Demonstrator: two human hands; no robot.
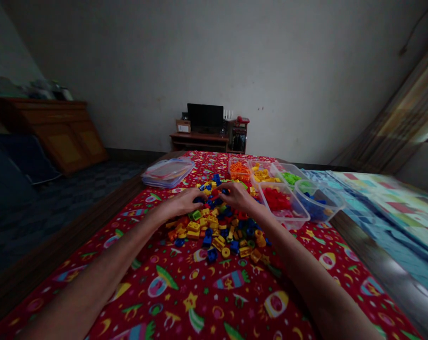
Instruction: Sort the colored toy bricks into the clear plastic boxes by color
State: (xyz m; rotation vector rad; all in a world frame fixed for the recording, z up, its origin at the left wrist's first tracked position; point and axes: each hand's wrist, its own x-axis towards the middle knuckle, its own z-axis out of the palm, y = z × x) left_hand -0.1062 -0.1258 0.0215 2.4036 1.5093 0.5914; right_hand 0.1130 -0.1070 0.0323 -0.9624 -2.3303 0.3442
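Observation:
A loose pile of toy building bricks [214, 222], mostly yellow and blue with some red, orange and green, lies on a red patterned cloth [164, 302]. At the pile's left side, my left hand [185, 200] is curled, with a dark blue brick [198, 200] between its thumb and fingers. My right hand [238, 195] reaches over the far right part, fingers bent together close to red and blue bricks. What its fingertips hold is too small to make out. The two hands are a short way apart.
Right of the pile stand clear containers with sorted bricks: an orange one [239, 171], a yellow one [265, 175], a green one [290, 178], a red one [277, 199] and a round blue one [314, 205]. Stacked lids [168, 173] lie at the far left. A bed [387, 208] adjoins the right.

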